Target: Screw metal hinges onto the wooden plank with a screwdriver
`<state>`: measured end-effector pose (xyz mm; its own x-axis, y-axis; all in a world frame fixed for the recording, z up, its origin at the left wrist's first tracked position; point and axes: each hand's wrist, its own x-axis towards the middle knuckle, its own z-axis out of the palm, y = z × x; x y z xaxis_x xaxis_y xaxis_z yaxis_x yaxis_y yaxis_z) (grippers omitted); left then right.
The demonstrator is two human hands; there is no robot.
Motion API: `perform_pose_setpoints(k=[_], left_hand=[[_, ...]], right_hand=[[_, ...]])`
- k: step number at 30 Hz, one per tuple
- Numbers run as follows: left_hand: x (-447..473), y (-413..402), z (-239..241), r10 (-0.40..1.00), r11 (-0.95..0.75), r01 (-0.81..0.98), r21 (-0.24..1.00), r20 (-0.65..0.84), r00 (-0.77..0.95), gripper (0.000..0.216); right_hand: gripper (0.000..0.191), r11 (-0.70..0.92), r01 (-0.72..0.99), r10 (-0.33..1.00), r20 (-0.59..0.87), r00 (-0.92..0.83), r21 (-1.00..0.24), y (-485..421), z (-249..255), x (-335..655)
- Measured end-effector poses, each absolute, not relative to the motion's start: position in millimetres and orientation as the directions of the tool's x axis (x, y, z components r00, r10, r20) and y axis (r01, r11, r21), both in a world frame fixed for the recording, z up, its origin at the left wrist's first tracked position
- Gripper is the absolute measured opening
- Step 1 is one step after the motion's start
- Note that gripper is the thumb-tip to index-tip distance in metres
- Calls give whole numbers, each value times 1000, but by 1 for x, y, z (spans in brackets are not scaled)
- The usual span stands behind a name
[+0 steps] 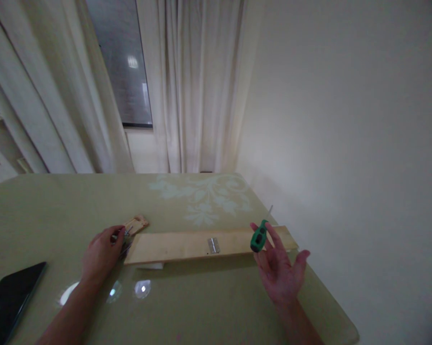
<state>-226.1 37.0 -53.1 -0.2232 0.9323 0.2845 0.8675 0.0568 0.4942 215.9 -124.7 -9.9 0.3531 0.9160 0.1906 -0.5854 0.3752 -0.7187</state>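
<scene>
My right hand [282, 278] is turned palm up with the thumb spread out. A green and black screwdriver [259, 237] is held among its fingers, the shaft pointing away toward the wall. Below it lies a long pale wooden board [180, 245], flat, with a small metal hinge [213, 245] on its top face near the middle. My left hand [102, 251] is at the board's left end, fingertips pinched together among small metal pieces [126, 235]. What exactly they grip is too small to tell. Just beyond those fingertips lies a small wooden piece [137, 223].
A dark tablet-like device [14, 297] lies at the left front of the glossy green table [187, 306]. Something white [150, 266] shows under the board's left part. A wall [345, 143] runs along the table's right side; curtains [201, 86] hang behind.
</scene>
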Motion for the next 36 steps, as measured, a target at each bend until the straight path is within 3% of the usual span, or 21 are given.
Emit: perform_pose_setpoints(k=[19,22,26,29,31,34,36], left_hand=[[-223,32,-45,927,98,844,527,260,-269,41],[-222,27,-40,881,82,826,557,347,-321,38],[-207,9,-21,704,-64,866,495,638,-313,38],[-170,-14,-3,557,-257,881,397,806,-200,32],[-133,-28,6,508,-484,825,291,861,-5,26],[-74,-43,7,481,-775,626,88,724,495,28],[-43,-45,0,437,-845,535,24,608,663,31]], right_hand=[[93,424,-427,883,259,392,-799,-135,-5,211],[93,414,-465,887,232,400,-783,-139,0,211],[94,435,-465,889,284,359,-771,-138,-1,212],[92,431,-457,895,304,326,-778,-135,-6,210],[93,432,-460,893,297,338,-776,-135,-7,210],[94,435,-466,889,284,359,-771,-135,-3,209],[93,440,-454,887,296,356,-775,-135,0,210]])
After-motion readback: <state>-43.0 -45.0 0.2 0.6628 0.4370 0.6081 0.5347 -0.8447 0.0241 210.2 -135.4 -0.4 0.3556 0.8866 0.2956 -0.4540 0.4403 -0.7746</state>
